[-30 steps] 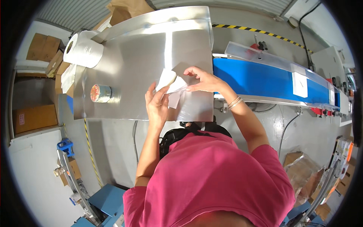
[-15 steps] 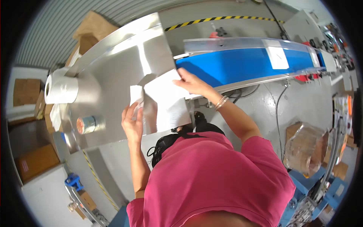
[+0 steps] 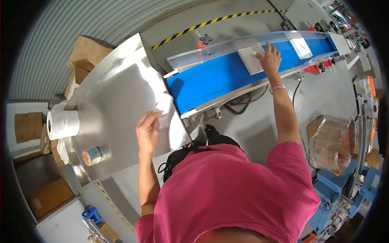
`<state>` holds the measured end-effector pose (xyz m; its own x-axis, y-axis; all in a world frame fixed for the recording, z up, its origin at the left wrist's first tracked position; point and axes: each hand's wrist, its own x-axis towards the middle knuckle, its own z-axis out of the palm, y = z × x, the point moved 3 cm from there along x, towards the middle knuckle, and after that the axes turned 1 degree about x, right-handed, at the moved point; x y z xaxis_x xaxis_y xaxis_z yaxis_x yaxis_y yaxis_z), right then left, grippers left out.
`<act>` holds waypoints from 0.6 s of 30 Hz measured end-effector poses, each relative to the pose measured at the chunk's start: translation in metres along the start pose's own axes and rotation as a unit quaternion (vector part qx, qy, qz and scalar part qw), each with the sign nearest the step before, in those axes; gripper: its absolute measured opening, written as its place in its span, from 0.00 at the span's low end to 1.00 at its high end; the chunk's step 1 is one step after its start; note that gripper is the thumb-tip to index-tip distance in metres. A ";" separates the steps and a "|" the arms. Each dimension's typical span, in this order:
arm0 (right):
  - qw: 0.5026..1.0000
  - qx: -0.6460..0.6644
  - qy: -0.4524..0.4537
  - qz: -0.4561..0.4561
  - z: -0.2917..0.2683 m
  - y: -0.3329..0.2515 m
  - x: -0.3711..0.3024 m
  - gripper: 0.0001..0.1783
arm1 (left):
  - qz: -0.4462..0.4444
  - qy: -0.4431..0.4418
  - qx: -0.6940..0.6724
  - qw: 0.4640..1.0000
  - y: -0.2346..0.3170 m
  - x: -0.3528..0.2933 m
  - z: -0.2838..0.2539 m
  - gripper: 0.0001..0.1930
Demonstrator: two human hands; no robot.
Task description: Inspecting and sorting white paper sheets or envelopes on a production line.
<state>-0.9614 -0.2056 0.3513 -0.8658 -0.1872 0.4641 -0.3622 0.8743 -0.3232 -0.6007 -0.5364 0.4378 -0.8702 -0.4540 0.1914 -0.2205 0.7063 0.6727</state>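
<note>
My left hand (image 3: 148, 124) is closed over the steel table (image 3: 117, 97), its fingers pinching a thin white wipe or sheet of paper (image 3: 165, 108). Glare on the metal blurs the sheet's outline. Stretched out to the right, my right hand (image 3: 270, 60) has its fingers spread at the edge of a flat white packet (image 3: 249, 60). That packet lies across the blue conveyor belt (image 3: 214, 81), partly against the clear side guard. Farther along the belt sits a second white packet (image 3: 300, 47).
A white roll (image 3: 64, 123) stands at the table's left end, near a small roll of tape (image 3: 92, 156). Behind the table is an open cardboard box with brown paper (image 3: 87, 52). A plastic-wrapped box (image 3: 332, 141) and blue machinery (image 3: 336, 178) are on the right.
My right hand has carried the white packet from the table onto the belt and loosened its fingers. My left hand still holds the white sheet, now slightly farther right.
</note>
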 end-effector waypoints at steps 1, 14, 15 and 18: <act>0.991 -0.103 0.074 -0.052 -0.012 -0.015 -0.002 0.32 | 0.002 -0.026 -0.041 0.999 0.006 0.007 0.009 0.10; 0.788 0.469 -0.396 0.051 0.004 -0.114 -0.066 0.21 | -0.200 -0.237 -0.457 0.834 0.012 0.115 0.145 0.11; 0.794 0.501 -0.334 0.079 0.011 -0.105 -0.066 0.19 | -0.195 -0.217 -0.473 0.831 0.018 0.116 0.150 0.12; 0.852 0.438 -0.231 0.171 0.019 -0.067 -0.057 0.21 | -0.174 -0.174 -0.390 0.887 0.025 0.113 0.146 0.16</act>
<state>-0.8943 -0.2621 0.3313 -0.9425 -0.3219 -0.0898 -0.0048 0.2817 -0.9595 -0.7684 -0.4907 0.3722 -0.9224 -0.2793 -0.2668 -0.2496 -0.0961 0.9636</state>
